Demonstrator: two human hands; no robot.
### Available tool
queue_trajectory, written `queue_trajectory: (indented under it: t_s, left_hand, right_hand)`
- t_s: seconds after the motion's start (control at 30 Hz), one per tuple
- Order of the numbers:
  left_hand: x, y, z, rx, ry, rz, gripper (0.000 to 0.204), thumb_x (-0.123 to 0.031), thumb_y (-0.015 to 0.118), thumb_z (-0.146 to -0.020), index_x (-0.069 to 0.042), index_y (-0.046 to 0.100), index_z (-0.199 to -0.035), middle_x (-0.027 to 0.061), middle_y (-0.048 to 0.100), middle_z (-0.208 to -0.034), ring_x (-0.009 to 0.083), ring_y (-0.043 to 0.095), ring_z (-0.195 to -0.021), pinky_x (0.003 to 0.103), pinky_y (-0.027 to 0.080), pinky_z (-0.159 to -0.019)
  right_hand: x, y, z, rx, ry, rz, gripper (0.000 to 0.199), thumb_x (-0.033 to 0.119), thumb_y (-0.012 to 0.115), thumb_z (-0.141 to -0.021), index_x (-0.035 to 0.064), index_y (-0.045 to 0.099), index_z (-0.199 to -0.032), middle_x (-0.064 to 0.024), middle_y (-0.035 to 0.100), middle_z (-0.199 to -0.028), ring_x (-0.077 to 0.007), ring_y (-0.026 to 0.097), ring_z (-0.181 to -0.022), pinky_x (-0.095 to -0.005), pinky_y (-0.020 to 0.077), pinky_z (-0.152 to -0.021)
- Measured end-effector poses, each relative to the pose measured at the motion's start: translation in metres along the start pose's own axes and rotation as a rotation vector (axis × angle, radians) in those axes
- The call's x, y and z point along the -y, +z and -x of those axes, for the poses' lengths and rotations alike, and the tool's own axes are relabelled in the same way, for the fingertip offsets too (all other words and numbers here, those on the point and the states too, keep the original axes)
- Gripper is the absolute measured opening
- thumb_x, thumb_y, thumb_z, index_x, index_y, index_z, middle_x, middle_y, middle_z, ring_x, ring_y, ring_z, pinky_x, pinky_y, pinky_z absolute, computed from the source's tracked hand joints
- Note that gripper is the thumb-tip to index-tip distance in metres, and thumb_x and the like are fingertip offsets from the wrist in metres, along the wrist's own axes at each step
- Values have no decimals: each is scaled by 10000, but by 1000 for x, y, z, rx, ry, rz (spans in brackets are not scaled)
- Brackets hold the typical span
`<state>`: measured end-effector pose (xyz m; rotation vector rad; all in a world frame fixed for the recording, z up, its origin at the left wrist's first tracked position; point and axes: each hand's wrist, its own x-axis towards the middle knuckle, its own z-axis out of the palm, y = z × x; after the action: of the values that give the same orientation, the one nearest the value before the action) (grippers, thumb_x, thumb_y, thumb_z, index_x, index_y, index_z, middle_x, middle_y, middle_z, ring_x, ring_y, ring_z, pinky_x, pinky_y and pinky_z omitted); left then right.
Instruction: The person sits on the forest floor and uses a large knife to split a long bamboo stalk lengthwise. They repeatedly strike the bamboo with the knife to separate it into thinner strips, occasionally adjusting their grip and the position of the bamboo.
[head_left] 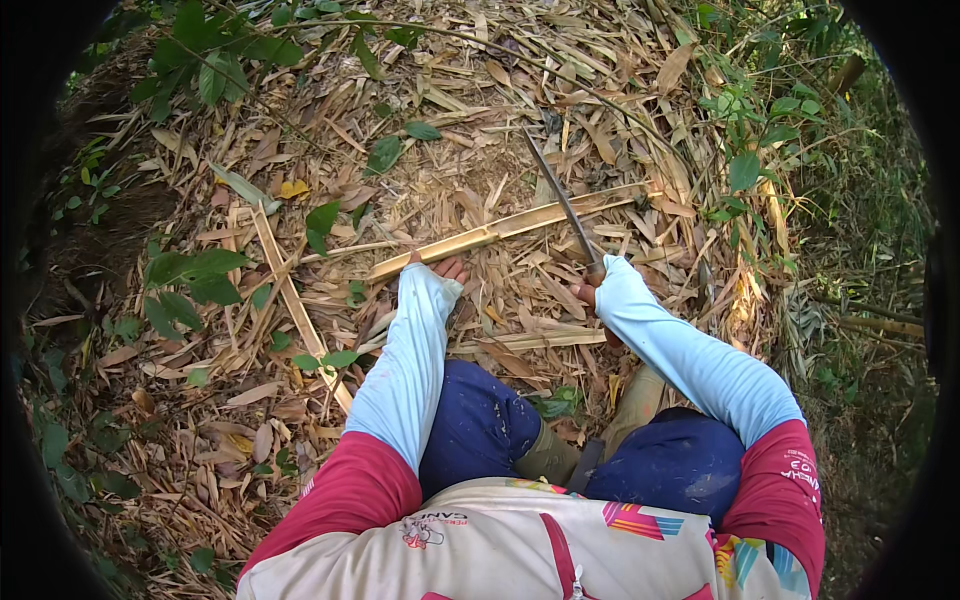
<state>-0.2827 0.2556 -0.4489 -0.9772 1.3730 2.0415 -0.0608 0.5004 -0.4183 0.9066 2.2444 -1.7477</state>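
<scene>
Person crouched, centre of frame. Left hand [447,268] just above centre, fingers curled over near end of split bamboo strip [505,229], pinning it to ground. Strip lies slantwise from centre toward upper right. Right hand [590,288] right of centre, closed round handle of long knife [560,198]; blade points up-left, crossing over strip. Dry bamboo litter [330,130] all around; green leaves [195,275] at left, second bamboo slat [290,300] left of centre.
</scene>
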Motion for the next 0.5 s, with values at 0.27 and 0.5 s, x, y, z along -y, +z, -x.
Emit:
queue_trajectory:
  t_s: [0.27,0.5]
  left_hand:
    - [-19,-26,-4,226,323,-1008,458,-444,677,-916,2,645,-1013,112,716,-873,206,675,-730,316,528,-634]
    - [-42,51,48,260,922,-2250,407,-302,816,-749,-42,705,-1042,187,711,-977,373,676,-974,392,545,-861]
  right_hand:
    - [-38,19,-24,86,-3,31,341,227,806,-769,7,571,-882,-138,619,-744,-273,612,-708,-395,500,-698]
    - [-23,22,-12,118,78,-19,274,127,769,-732,29,517,-775,-110,557,-691,-239,551,-639,-390,467,-629]
